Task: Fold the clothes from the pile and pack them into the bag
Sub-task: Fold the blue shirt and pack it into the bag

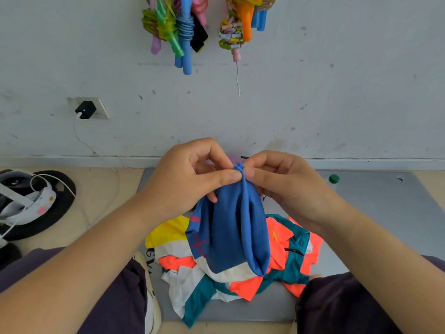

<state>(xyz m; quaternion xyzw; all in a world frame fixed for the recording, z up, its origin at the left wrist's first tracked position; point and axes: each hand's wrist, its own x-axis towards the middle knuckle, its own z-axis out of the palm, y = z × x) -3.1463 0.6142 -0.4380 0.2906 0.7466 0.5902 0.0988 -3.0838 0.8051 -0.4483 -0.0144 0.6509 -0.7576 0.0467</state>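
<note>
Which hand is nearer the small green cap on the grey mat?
Right. The right hand pinches the blue mesh garment just left of the green cap; the left hand grips it farther left.

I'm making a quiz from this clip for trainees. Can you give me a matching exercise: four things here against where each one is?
Things:
1. blue garment
2. clothes pile
3. black charger
4. green cap

Places:
A. plugged into the wall socket
B. on the grey mat, far right
C. pinched at its top by both hands
D. on the mat between the knees

Pairs: 1-C, 2-D, 3-A, 4-B

Bare forearms, dark purple trousers [115, 297]
</note>
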